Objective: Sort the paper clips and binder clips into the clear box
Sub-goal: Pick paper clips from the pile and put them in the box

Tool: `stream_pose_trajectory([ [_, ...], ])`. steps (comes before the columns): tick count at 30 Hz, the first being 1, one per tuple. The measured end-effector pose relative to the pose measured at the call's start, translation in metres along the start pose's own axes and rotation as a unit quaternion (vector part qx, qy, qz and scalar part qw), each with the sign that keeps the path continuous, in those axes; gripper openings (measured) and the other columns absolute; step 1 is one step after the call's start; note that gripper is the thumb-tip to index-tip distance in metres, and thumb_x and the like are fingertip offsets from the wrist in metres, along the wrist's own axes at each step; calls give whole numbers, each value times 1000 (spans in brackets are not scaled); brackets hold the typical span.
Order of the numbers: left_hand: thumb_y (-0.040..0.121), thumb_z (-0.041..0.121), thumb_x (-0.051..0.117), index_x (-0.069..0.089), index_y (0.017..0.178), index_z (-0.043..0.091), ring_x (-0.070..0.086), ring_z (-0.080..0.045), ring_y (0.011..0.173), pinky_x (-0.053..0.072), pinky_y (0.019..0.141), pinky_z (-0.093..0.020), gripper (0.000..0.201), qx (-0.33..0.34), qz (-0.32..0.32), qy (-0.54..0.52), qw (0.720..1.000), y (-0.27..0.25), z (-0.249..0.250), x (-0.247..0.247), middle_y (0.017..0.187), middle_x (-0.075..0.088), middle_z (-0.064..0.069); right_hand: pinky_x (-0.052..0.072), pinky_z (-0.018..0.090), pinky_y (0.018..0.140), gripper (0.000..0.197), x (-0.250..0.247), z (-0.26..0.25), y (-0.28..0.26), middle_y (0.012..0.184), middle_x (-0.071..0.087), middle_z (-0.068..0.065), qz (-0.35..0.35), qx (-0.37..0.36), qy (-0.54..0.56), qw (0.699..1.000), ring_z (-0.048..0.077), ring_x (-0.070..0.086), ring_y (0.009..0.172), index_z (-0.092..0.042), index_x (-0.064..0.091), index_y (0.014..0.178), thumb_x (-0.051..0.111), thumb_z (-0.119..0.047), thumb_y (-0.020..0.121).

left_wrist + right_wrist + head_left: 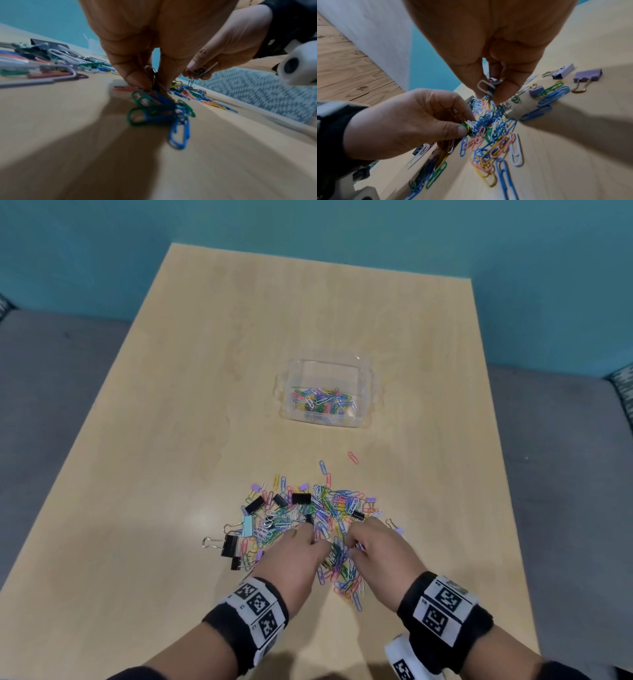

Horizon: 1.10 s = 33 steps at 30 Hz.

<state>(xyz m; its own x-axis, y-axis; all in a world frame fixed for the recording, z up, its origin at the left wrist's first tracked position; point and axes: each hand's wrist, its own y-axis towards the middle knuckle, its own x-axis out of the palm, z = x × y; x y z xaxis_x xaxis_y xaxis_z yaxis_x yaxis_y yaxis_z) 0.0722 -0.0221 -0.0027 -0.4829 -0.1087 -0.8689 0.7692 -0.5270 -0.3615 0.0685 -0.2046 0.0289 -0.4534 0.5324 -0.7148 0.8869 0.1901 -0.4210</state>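
Observation:
A mixed pile of coloured paper clips point(329, 508) and binder clips lies on the table's near half. Both hands are in its near part. My left hand point(317, 541) pinches a bunch of green and blue paper clips point(159, 112) that hangs from its fingertips point(137, 81) just above the wood. My right hand point(351, 542) pinches a few paper clips, a grey one point(485, 87) foremost. The clear box point(325, 397) stands farther back with several paper clips in it. Black binder clips point(301, 498) and a teal one point(247, 525) sit in the pile's left side.
The wooden table point(205, 405) has bare surface to the left and around the box. Purple binder clips point(589, 75) lie right of my right hand. Two stray paper clips point(352, 457) lie between pile and box. Grey floor and a teal wall surround the table.

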Motion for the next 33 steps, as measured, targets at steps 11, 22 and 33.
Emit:
stream_pose_trajectory([
  [11,81,10,62,59,72,19,54,-6,57,52,58,-28,14,-86,-9,-332,939,7,-19,-42,66,56,9,46,29,65,10,-24,-7,21,78,55,-7,-80,14,128,988,9,54,67,-22,59,81,61,-12,81],
  [22,80,-8,64,59,71,7,49,-14,40,50,44,-24,18,-158,145,-539,815,113,-60,-149,57,53,-12,45,27,45,21,-115,-26,138,54,56,5,37,41,305,951,11,51,39,-6,59,74,59,15,78],
  [33,85,-1,58,64,96,13,59,-16,67,60,70,-36,18,-195,219,-516,805,160,-56,-168,86,58,-6,55,47,82,19,-145,-39,189,85,61,2,102,53,205,972,28,64,80,-21,64,104,59,-14,86],
])
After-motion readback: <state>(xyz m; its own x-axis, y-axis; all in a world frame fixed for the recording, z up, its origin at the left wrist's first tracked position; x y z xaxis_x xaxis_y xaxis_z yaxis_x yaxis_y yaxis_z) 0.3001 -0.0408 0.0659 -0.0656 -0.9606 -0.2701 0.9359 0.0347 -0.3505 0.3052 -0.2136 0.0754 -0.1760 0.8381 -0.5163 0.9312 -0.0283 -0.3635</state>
